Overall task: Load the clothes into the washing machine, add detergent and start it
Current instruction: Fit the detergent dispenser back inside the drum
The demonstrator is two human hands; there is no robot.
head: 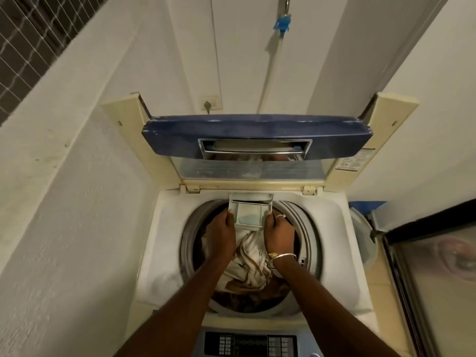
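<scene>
OK, current state: cream top-loading washing machine (164,253), with its blue-fronted lid with a clear window (257,136) swung up against the white wall.

The pale grey rectangular plastic detergent drawer (248,215) sits at the far rim of the drum opening, pulled out over the drum. Both hands are on it. The left hand (222,229) grips its left edge and the right hand (278,231) grips its right edge. Each thumb lies on top of a side wall; the fingers are hidden below. The drawer is level, between the two hands. There is a faint blue patch in its middle compartment; I can't tell what it is.

The clothes (251,258), cream fabric with brown stripes over darker brown pieces, are in the drum, directly under both wrists and not touching the drawer as far as I can see.

The right wrist has a thin gold bangle (282,256), and there is a ring (280,216) on a right finger.

The dark control panel with rows of small buttons (249,345) is at the near edge, between the forearms and untouched.

On the wall there is a blue-handled tap (282,24) with a pale hose (270,68) running down behind the lid, and a beige wall socket (211,103) to its left. A dark-framed glass door (435,279) is at the right.
</scene>
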